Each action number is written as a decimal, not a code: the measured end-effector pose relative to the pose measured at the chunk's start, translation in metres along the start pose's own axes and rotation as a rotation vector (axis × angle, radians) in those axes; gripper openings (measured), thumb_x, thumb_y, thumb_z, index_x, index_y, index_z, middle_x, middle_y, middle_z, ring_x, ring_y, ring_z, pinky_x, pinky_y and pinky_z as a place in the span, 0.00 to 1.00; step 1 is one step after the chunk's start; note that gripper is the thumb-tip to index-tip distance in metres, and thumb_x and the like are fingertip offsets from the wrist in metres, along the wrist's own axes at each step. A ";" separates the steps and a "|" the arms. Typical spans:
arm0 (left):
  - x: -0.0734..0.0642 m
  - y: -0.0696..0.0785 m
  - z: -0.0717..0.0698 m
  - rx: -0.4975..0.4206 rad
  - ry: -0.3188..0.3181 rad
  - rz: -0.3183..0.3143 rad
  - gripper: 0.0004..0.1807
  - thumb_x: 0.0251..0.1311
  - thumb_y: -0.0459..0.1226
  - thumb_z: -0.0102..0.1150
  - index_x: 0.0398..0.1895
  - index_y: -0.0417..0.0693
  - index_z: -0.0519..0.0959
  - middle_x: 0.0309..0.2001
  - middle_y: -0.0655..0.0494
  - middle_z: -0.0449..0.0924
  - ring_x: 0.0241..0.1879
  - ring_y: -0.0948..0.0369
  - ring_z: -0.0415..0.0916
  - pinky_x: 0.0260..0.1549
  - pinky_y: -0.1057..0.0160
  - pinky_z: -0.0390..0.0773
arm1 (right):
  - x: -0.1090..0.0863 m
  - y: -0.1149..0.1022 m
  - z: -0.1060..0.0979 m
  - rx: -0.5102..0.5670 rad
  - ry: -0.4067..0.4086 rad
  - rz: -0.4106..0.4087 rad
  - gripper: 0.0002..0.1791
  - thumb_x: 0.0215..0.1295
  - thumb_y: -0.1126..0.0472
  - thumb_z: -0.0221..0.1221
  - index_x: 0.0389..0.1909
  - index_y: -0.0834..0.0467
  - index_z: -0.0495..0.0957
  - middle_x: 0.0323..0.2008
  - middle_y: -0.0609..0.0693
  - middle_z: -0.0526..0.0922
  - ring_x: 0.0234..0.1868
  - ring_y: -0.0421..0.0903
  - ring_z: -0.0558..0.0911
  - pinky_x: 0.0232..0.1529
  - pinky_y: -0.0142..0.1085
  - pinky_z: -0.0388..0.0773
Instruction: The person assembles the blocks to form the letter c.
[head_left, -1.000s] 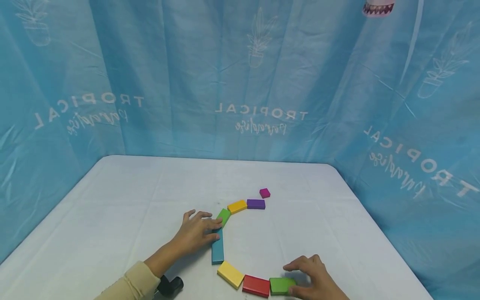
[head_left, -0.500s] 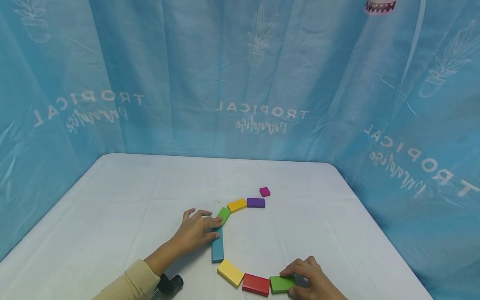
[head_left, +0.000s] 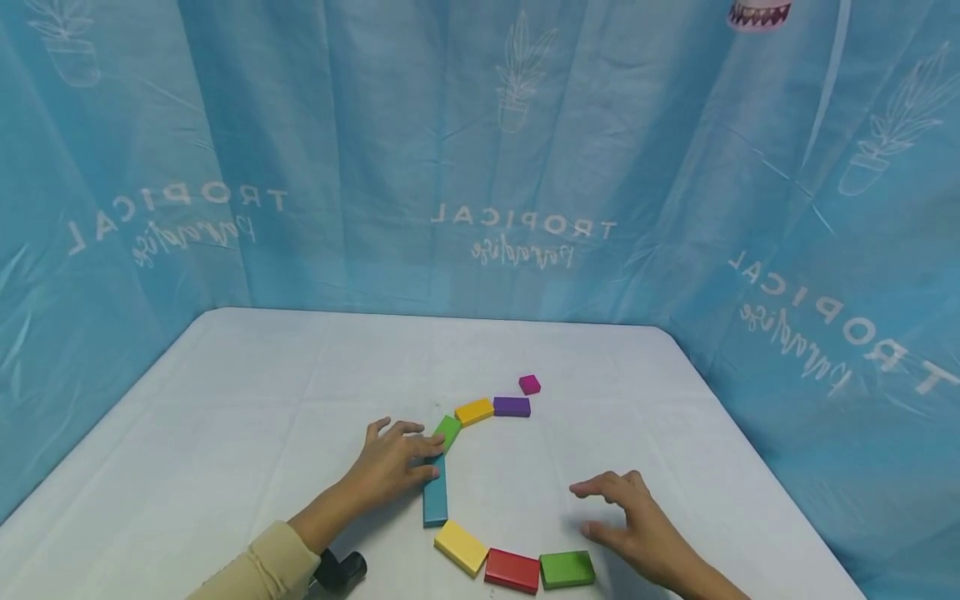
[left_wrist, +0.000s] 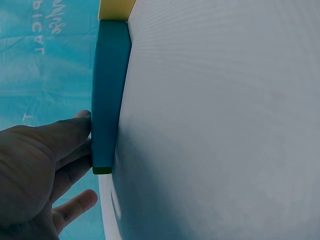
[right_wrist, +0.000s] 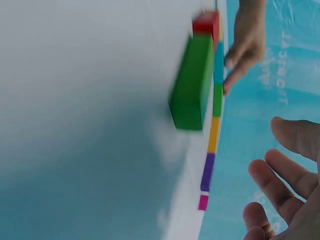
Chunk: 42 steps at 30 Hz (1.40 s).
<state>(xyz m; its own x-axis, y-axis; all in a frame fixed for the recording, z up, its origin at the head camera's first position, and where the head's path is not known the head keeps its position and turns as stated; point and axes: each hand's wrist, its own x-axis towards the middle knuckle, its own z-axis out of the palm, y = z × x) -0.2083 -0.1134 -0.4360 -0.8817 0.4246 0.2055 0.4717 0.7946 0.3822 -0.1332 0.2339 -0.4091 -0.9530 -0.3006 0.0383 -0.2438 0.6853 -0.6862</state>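
Observation:
Coloured blocks lie in a curved row on the white table. My left hand (head_left: 390,467) rests its fingers on the teal block (head_left: 435,500) and the far green block (head_left: 449,432), where the two meet. In the left wrist view, the thumb and fingers touch the teal block's (left_wrist: 107,95) top. My right hand (head_left: 637,529) hovers above the table, fingers spread and holding nothing. It is just right of and beyond the near green block (head_left: 567,570), apart from it. That block touches the red block (head_left: 513,571), which meets a yellow block (head_left: 461,547).
Farther off, an orange-yellow block (head_left: 474,412) and a purple block (head_left: 512,407) continue the row, with a small magenta block (head_left: 529,384) behind. A black device (head_left: 341,572) is by the left wrist. A blue curtain (head_left: 480,167) surrounds the white table (head_left: 300,367).
My right hand pressed its fingertips to the near green block half a second ago, then let go and moved up and to the right. My left hand has stayed in place.

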 end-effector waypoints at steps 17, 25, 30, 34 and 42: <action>-0.002 -0.001 0.000 -0.016 0.006 0.020 0.21 0.53 0.43 0.70 0.51 0.50 0.83 0.56 0.60 0.79 0.59 0.51 0.68 0.60 0.34 0.48 | 0.130 0.031 -0.011 -0.031 0.181 -0.089 0.23 0.59 0.60 0.67 0.56 0.55 0.77 0.50 0.50 0.80 0.49 0.58 0.71 0.41 0.42 0.72; -0.002 0.000 0.000 -0.008 0.007 0.015 0.20 0.53 0.43 0.70 0.51 0.50 0.83 0.55 0.60 0.79 0.60 0.51 0.68 0.60 0.34 0.48 | 0.177 0.036 -0.002 -0.013 0.150 -0.031 0.24 0.60 0.58 0.66 0.57 0.57 0.76 0.52 0.52 0.78 0.52 0.57 0.69 0.44 0.46 0.74; -0.001 0.001 -0.001 -0.015 -0.001 0.015 0.20 0.54 0.43 0.69 0.51 0.50 0.83 0.56 0.60 0.79 0.60 0.51 0.67 0.60 0.34 0.48 | 0.197 0.043 0.001 -0.013 0.126 0.014 0.24 0.60 0.59 0.65 0.58 0.57 0.76 0.54 0.55 0.75 0.54 0.58 0.68 0.46 0.49 0.75; -0.001 0.000 -0.002 -0.009 0.001 0.013 0.20 0.53 0.43 0.70 0.51 0.50 0.83 0.56 0.61 0.79 0.59 0.51 0.68 0.60 0.34 0.48 | 0.210 0.050 0.001 -0.028 0.098 0.033 0.24 0.61 0.60 0.64 0.59 0.57 0.75 0.56 0.56 0.73 0.56 0.59 0.68 0.50 0.51 0.73; -0.001 0.000 -0.002 -0.027 -0.002 0.025 0.20 0.54 0.42 0.69 0.51 0.49 0.83 0.56 0.59 0.79 0.60 0.50 0.67 0.60 0.34 0.47 | 0.226 0.049 0.000 -0.077 0.020 0.070 0.23 0.61 0.60 0.64 0.58 0.55 0.77 0.59 0.54 0.74 0.54 0.57 0.69 0.50 0.51 0.72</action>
<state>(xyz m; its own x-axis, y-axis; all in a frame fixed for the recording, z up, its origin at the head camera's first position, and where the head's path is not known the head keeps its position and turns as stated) -0.2071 -0.1146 -0.4344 -0.8695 0.4455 0.2132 0.4936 0.7715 0.4013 -0.3606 0.1992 -0.4339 -0.9715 -0.2370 0.0072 -0.1884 0.7534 -0.6300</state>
